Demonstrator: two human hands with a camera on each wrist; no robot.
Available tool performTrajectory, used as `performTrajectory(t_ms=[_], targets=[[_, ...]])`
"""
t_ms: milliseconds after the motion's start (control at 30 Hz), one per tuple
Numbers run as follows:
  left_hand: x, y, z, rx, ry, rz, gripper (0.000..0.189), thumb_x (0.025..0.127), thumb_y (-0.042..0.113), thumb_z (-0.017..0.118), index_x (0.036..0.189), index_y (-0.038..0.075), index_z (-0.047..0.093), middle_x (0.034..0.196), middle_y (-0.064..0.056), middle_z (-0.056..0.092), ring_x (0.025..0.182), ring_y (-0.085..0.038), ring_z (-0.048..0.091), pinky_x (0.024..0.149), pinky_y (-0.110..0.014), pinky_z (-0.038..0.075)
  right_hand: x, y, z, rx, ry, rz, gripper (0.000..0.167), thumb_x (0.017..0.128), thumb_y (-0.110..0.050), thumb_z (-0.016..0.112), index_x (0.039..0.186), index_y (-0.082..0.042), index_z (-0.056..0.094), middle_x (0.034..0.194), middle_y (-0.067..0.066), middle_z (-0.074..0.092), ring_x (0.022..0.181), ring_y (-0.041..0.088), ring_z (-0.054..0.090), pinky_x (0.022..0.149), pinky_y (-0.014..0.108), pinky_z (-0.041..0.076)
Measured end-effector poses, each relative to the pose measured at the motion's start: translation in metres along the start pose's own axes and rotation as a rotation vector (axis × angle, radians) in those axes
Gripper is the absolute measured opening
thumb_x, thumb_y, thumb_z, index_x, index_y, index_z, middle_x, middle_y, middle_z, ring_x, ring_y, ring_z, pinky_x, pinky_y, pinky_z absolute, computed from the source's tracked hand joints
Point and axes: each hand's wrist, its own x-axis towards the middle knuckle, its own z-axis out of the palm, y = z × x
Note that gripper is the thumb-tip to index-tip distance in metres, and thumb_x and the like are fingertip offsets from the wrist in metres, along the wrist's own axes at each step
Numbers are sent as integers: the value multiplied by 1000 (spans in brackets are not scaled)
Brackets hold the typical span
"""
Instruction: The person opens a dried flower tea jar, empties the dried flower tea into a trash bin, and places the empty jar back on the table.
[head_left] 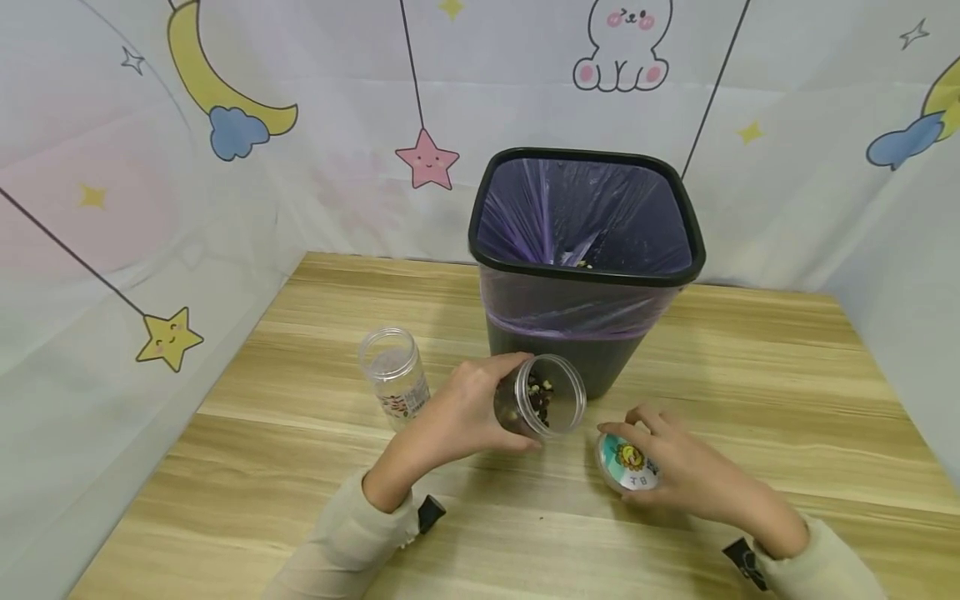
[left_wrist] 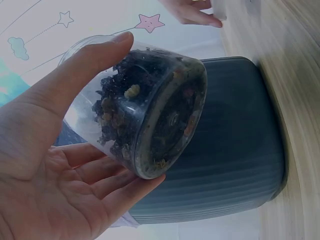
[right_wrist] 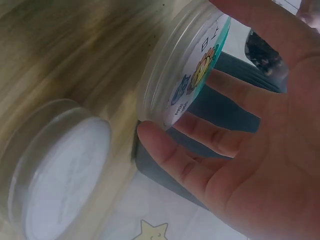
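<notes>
A pale fabric backdrop (head_left: 337, 100) printed with a crescent moon (head_left: 217, 75), a smiling pink star (head_left: 427, 158) and a white bear (head_left: 622, 46) hangs behind a wood-grain tabletop (head_left: 765, 417). At the back of the tabletop stands a dark, square-mouthed wastebasket (head_left: 600, 367), its purple liner (head_left: 570, 308) folded out over the rim and down the outer wall. In front of it are a person's two hands in cream sleeves (head_left: 352, 533). The left hand (head_left: 472, 408) grips a clear plastic jar (left_wrist: 150, 115), thumb on one side and fingers on the other, tilting it before the wastebasket's lower front with the open mouth toward the right; a dark, clumped mix with paler bits (head_left: 538, 400) lies inside. Just beyond the left forearm stands a second clear jar (head_left: 392, 375), uncapped, with small red print, its base partly hidden. The right hand (head_left: 690, 471) pinches a round lid (head_left: 628, 465) by its edge, to the right of the tilted jar; its top is white and teal with a cartoon flower face. Near it, in the right wrist view, is another round lid (right_wrist: 67, 180) with a white face. Pale scraps (head_left: 583, 264) sit in the wastebasket, and a tiny dark speck (head_left: 542, 518) lies on the tabletop.
</notes>
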Motion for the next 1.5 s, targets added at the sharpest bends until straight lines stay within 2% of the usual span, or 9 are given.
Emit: performTrajectory(t_ms=[267,567,900,1000,1133,1267,1333,1367,1500], targets=[[-1,5,-3,-20,30,-19,87,55,28,99,131,6,60,119,-4,68,105,-14,64,92,-30,52,-2,3,8,9,-41,4,78,66,-31,92,135,-13,59,115,6,51,96,26,50,68,36,52],[-4,11,-10,-10,48,-23,93,56,35,98,134,5,59,122,-6,68,107,-14,64,93,-29,52,-3,5,11,-6,-20,10,78,60,-26,93,130,-11,60,114,5,54,96,26,53,69,37,54],[-10,21,-21,-1,97,20,89,57,40,98,132,9,62,113,1,70,99,-8,65,87,-26,53,0,8,14,-58,-16,-26,84,59,-40,93,131,-10,61,116,6,58,100,28,55,77,46,55],[-12,26,-26,-1,110,25,90,57,42,97,134,10,61,115,2,70,101,-7,65,87,-26,53,0,9,13,-55,-5,-37,86,59,-45,92,131,-8,61,116,5,59,100,27,56,79,46,54],[-13,31,-32,-30,135,10,92,57,43,97,135,11,60,117,2,69,100,-7,64,85,-26,54,1,10,5,-30,9,-12,81,68,-51,87,131,-6,62,117,7,60,100,25,57,76,40,54],[-14,36,-37,-106,170,-39,88,57,40,97,133,12,62,114,4,70,95,-4,64,80,-24,55,2,11,-13,23,38,102,72,86,-51,74,137,-3,56,126,15,59,109,34,60,84,49,55],[-14,38,-40,-144,190,-59,86,58,37,98,132,11,63,113,4,70,94,-4,65,78,-25,56,2,12,-23,81,53,178,69,93,-48,67,143,-4,50,132,19,56,116,40,56,90,60,50],[-14,39,-41,-161,199,-69,86,58,37,97,132,11,63,114,4,70,95,-4,66,79,-26,56,3,13,-29,132,64,207,67,96,-45,64,145,-3,46,135,22,54,117,43,55,89,62,49],[-14,41,-48,-174,235,-109,86,58,37,97,133,12,63,113,5,71,92,-3,66,77,-29,57,8,18,-49,278,146,264,61,102,-31,57,150,0,36,139,25,49,119,44,50,86,59,48]])
